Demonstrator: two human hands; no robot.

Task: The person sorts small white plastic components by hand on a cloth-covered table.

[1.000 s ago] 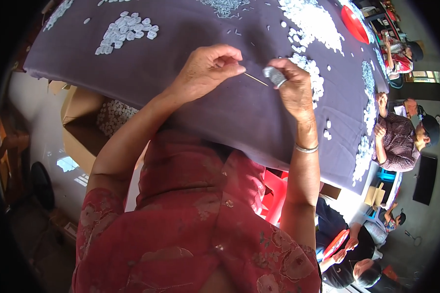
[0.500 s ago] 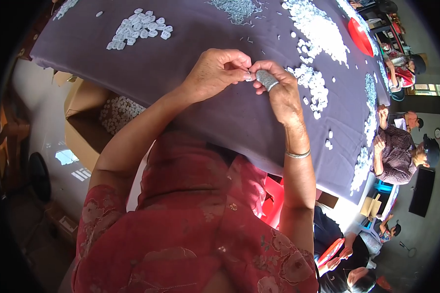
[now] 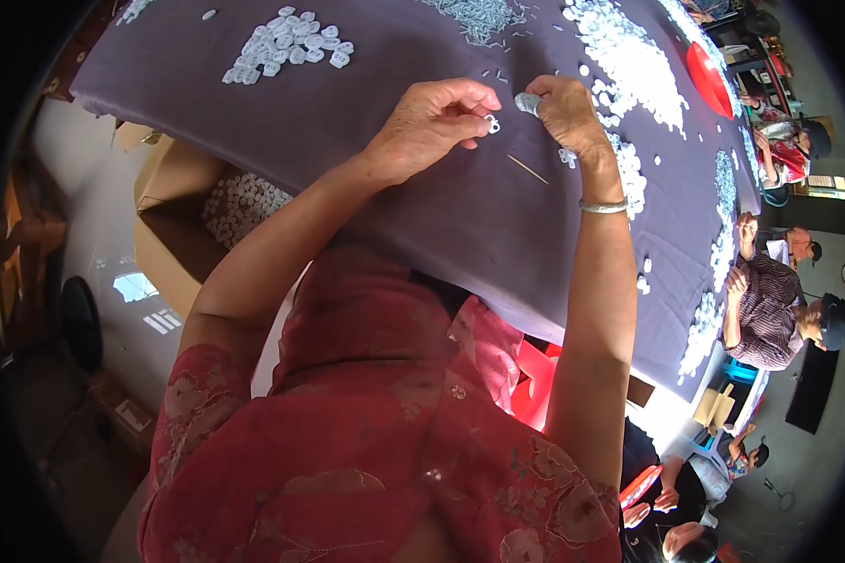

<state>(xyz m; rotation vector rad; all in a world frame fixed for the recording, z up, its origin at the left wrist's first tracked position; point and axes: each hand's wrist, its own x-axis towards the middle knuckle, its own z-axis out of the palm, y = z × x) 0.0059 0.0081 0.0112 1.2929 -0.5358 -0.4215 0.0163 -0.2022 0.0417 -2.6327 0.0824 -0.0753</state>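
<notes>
Purple cloth (image 3: 422, 216) is spread over a long worktable, so the small white parts stand out against it and do not roll. At the far left a cardboard box (image 3: 174, 225) sits below the table edge, filled with white pieces, kept within reach of the seat. On the cloth above it a loose cluster of white pieces (image 3: 286, 47) is laid out, apart from the hands. Now the left hand (image 3: 432, 127) is seen curled over the cloth, forearm stretched up from the lower left, wrist bent; its fingertips are pinched together on a small white ring-shaped piece (image 3: 491, 123), held just above the cloth and close to the other hand. A thin stick (image 3: 528, 169) lies flat on the cloth just below and between the hands, set aside where it can be picked up. The right hand (image 3: 563, 113) is arched, a bangle at the wrist, fingers closed around a grey object (image 3: 528, 101) whose kind cannot be told. Further right a large heap of white pieces (image 3: 629, 66) is piled, with a red dish (image 3: 709, 80) beyond, and other people are seated along the table's right side.
</notes>
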